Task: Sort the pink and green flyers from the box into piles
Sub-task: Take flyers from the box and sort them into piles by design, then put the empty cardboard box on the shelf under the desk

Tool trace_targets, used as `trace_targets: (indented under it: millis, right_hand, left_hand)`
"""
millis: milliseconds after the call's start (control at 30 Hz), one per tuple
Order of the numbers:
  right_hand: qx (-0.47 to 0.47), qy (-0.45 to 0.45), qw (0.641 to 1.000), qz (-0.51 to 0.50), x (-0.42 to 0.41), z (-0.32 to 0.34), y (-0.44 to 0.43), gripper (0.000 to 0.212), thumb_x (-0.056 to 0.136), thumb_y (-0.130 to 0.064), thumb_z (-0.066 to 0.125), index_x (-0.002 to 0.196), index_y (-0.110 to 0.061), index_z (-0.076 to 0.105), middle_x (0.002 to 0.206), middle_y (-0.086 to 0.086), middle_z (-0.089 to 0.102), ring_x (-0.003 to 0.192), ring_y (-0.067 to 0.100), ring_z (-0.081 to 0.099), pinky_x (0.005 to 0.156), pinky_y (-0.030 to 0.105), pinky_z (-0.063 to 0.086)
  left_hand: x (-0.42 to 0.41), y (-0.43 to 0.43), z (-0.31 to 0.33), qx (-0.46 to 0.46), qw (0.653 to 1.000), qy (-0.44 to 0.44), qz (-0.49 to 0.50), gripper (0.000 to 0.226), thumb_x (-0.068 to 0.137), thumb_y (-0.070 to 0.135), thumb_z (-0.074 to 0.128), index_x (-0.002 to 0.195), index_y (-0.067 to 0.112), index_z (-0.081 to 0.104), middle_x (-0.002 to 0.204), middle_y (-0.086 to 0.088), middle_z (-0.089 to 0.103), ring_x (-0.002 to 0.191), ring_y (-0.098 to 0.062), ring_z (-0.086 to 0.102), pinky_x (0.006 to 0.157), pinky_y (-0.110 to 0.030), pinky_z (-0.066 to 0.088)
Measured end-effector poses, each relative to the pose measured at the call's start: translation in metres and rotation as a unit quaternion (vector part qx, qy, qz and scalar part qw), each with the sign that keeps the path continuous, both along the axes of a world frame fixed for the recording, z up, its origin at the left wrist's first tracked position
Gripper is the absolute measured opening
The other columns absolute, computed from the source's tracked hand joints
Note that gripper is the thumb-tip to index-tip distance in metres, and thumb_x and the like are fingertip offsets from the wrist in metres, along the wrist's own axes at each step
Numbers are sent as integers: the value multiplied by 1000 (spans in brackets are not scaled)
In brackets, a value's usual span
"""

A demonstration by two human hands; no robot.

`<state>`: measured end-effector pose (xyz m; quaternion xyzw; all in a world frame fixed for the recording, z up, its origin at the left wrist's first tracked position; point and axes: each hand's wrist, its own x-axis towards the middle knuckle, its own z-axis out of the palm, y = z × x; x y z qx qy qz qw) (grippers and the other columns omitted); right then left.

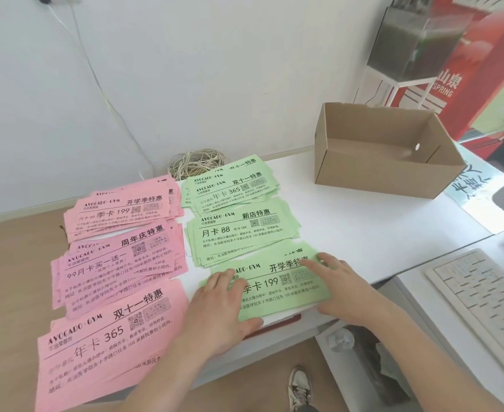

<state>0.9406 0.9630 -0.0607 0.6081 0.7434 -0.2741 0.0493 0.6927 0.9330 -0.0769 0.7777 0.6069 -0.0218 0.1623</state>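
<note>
Together — both hands lie flat on green pile.

white table | pink piles | green piles | cardboard box (open-topped) | cable coil

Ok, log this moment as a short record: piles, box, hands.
pink piles: three, in a column on the left
green piles: three, in a column to their right
box: cardboard, open top, no flyers visible inside
left hand: fingers flat on the nearest green pile
right hand: fingers spread flat on the same pile
</note>
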Motion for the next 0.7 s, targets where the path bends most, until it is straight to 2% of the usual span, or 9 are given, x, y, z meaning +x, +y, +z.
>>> trace_targets:
  millis: [100, 200, 333, 433, 500, 567, 633, 700]
  right_hand:
    - [13, 41, 999, -19, 17, 17, 10, 88, 82, -39, 70, 149, -42, 14, 159, -7, 11, 142, 18, 16, 114, 34, 21]
    - [107, 31, 992, -52, 47, 40, 40, 73, 89, -39, 62, 149, -35, 21, 157, -8, 19, 139, 21, 23, 112, 31, 23]
    - [195, 0, 975, -108, 89, 64, 93, 67, 91, -32, 60, 148, -30, 26, 155, -10, 22, 138, 25, 21, 107, 34, 29]
    - [218, -27, 963, -157, 125, 62, 136, 69, 91, -23, 59, 148, -27, 22, 155, -4, 18, 141, 28, 13, 108, 43, 33]
    - [222, -53, 955, -192, 149, 56, 159, 69, 89, -13, 54, 147, -27, 21, 152, -2, 22, 141, 28, 14, 102, 48, 40]
    - [235, -85, 946, -208, 164, 51, 174, 58, 86, -6, 50, 139, -25, 36, 138, -3, 42, 131, 27, 32, 85, 41, 47]
    - [282, -121, 935, -176, 167, 45, 176, 41, 83, -2, 51, 118, -22, 58, 106, -3, 62, 104, 25, 52, 67, 33, 45]
    - [293, -131, 938, -133, 160, 40, 167, 34, 76, 0, 56, 100, -23, 65, 85, -7, 65, 84, 22, 57, 58, 32, 46]
  left_hand:
    - [7, 13, 10, 53, 998, -34, 17, 66, 92, 61, 38, 145, 25, 23, 150, 7, 27, 137, -13, 24, 109, -31, 30]
    - [24, 40, 30, 118, 986, -116, 25, 47, 98, 45, 38, 141, 25, 33, 142, 10, 35, 130, -10, 32, 103, -23, 31]
    - [65, 92, 56, 180, 969, -172, 6, 35, 97, 32, 46, 131, 22, 49, 132, 8, 44, 120, -12, 42, 98, -23, 33]
    - [101, 132, 67, 194, 967, -166, -17, 36, 96, 27, 50, 131, 18, 51, 138, 3, 44, 125, -18, 41, 102, -24, 28]
    - [126, 158, 71, 185, 969, -162, -26, 38, 96, 26, 50, 133, 17, 50, 145, 0, 39, 129, -21, 38, 105, -25, 24]
    - [150, 180, 74, 166, 973, -155, -31, 42, 97, 27, 47, 138, 19, 44, 152, 0, 29, 134, -21, 31, 108, -24, 18]
    - [170, 197, 73, 141, 979, -142, -28, 49, 97, 31, 46, 143, 24, 35, 156, -2, 18, 139, -22, 21, 110, -26, 14]
    - [185, 210, 67, 103, 985, -140, -9, 55, 95, 40, 47, 145, 29, 29, 158, -6, 10, 140, -26, 17, 113, -30, 15]
